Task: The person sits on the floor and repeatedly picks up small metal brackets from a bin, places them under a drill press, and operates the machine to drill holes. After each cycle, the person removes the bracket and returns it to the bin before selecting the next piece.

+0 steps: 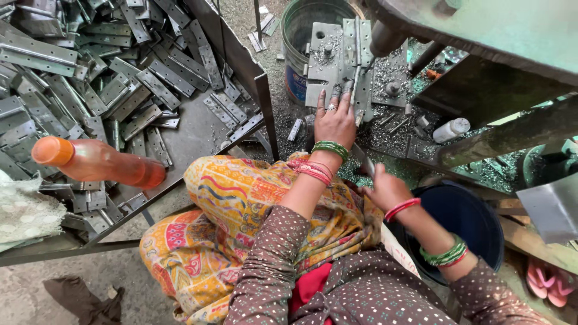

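Left grip point(335, 122) open on one hinge point(345, 90), right grip point(385, 189) pinching one metal strip point(365, 162), one orange bottle point(96, 162)

My right hand point(385, 191) hides most of a thin grey metal strip point(365, 164); my left hand's fingertips point(335, 96) perhaps cover the grey hinge plate point(352, 57).

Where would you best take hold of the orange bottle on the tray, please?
Grip the bottle around its body, just behind the orange cap, coming from above. It lies on its side, cap to the left, over the metal plates, so its round flank faces up and nothing covers it.
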